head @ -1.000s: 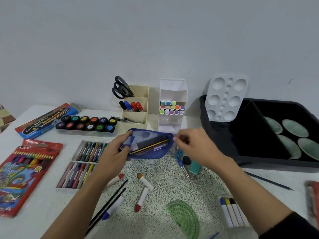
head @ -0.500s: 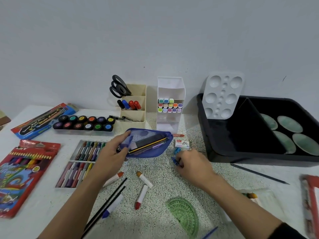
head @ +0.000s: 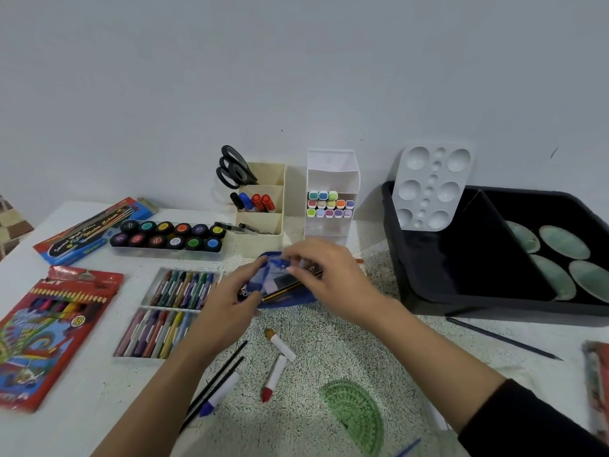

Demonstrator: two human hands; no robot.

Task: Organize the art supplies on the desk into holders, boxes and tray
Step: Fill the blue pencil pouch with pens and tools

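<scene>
Mid-frame, over the speckled mat (head: pixel 329 357): a blue zip pouch (head: pixel 290 300), mouth open toward the top of the frame, a yellow-and-black pencil (head: pixel 291 286) showing inside. Gripped at its left end by the left hand (head: pixel 227 308), thumb on top and fingers curled round the fabric. At its upper rim, the right hand (head: pixel 333 275), fingers bent down over the opening and blurred; cannot tell whether pinching the rim, a small item, or nothing. Behind the pouch, against the wall: a cream holder (head: pixel 263 225) with black scissors (head: pixel 232 169) and a few markers (head: pixel 253 202), and just to its right a white holder (head: pixel 333 179) stacked with pastel-capped pens (head: pixel 329 204). At right, a black tray (head: pixel 461 291), a white palette (head: pixel 428 186) leaning at its back left corner, green oval dishes (head: pixel 563 242) in its right compartment. At left, a row of paint pots (head: pixel 168 234), open crayon trays (head: pixel 181 285), a red pencil box (head: pixel 49 331) and a blue-and-red brush box (head: pixel 92 229). Loose in the lower frame: two thin black brushes (head: pixel 217 380), a blue-tipped stick (head: pixel 219 394) touching them, a red-tipped stick (head: pixel 273 377), an orange-tipped stick (head: pixel 280 344), a green protractor (head: pixel 356 410), and near the tray's front wall a dark pencil (head: pixel 501 338).
</scene>
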